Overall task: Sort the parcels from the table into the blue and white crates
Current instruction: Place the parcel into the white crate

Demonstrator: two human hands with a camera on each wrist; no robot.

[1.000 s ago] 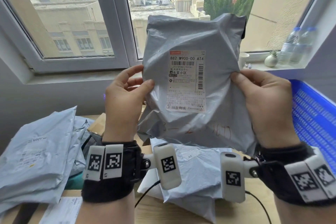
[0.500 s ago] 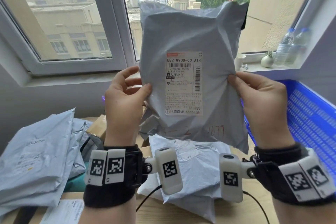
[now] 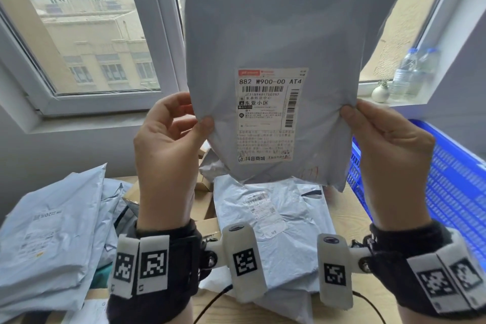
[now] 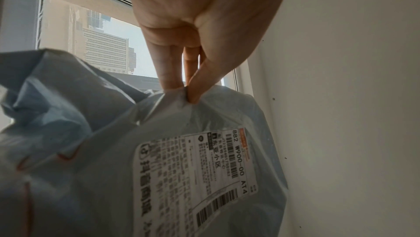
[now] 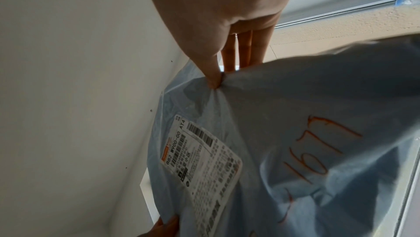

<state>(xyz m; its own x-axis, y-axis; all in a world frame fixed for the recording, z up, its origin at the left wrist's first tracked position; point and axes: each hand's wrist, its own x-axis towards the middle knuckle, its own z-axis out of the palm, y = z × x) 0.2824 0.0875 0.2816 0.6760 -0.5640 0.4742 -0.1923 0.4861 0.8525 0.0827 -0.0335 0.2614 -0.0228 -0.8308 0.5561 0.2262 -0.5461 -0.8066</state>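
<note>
Window [image 3: 100, 42] fills the back from 10 to 2 o'clock, city buildings outside. Grey held parcel [image 3: 276, 34] is the biggest thing in the head view, raised upright at 12 o'clock in front of the glass, shipping label [image 3: 265, 116] facing the camera, orange handwriting near its lower corner. Table [image 3: 342, 208] runs across the bottom, wood surface mostly covered. Blue crate [image 3: 457, 187] sits at 3 o'clock on the table's edge, only part of its wall and floor in view; what shows holds no parcels. White crate not in view. Pile of grey mailers [image 3: 50, 229] lies at 8 o'clock, several stacked. Another flat mailer [image 3: 271, 221] lies at 6 o'clock, under the held one, label up. Cardboard box [image 3: 205, 210] peeks out between pile and mailer, mostly hidden. Left hand [image 3: 168, 155] pinches the held parcel's left edge, thumb in front, fingers behind; left wrist view confirms the film bunched between thumb and fingers. Right hand [image 3: 389, 155] pinches the right edge the same way, confirmed in the right wrist view. Both hands are closed on the parcel, which hangs clear of the table. Water bottles [image 3: 415, 71] and a small white vase [image 3: 380, 92] stand on the sill at 2 o'clock. Progress, as a judgement: early, parcel is at the label-reading step, not yet in a crate; at least the pile, the flat mailer and the box remain on the table to sort.
</note>
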